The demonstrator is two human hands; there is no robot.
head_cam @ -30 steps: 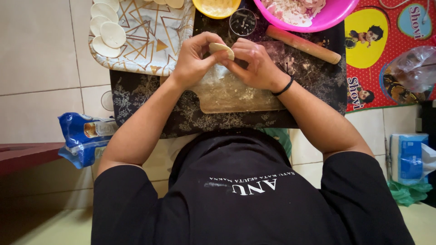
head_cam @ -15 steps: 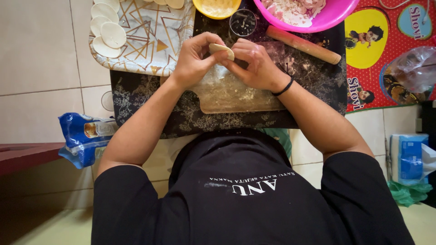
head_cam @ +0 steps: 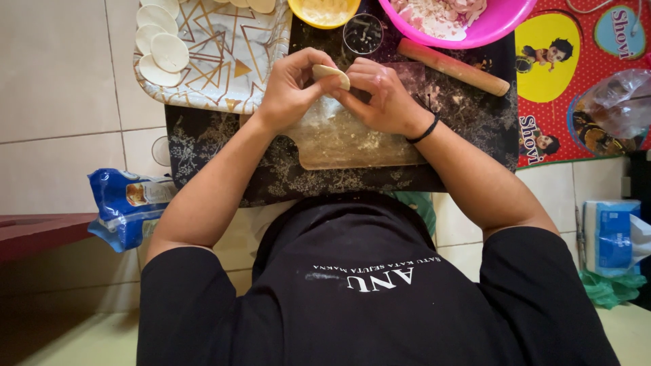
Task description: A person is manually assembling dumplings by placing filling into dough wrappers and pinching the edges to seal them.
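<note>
Both hands meet above a floured cutting board (head_cam: 352, 146) that lies on a dark patterned mat (head_cam: 224, 163). The left hand (head_cam: 293, 87) and the right hand (head_cam: 380, 95) pinch a folded dumpling wrapper (head_cam: 331, 72) between them, fingers closed on its edge (pale dough, half-moon shaped). Round wrappers (head_cam: 163, 47) lie on a patterned tray (head_cam: 224, 61) to the left. A wooden rolling pin (head_cam: 453, 66) rests just right of the hands, below a pink bowl (head_cam: 495, 24).

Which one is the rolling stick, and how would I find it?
Find the big pink bowl at the top. Just below it, on the dark patterned mat, lies the rolling pin, slanting: the only long wooden cylinder, unlike the round containers beside it.
</note>
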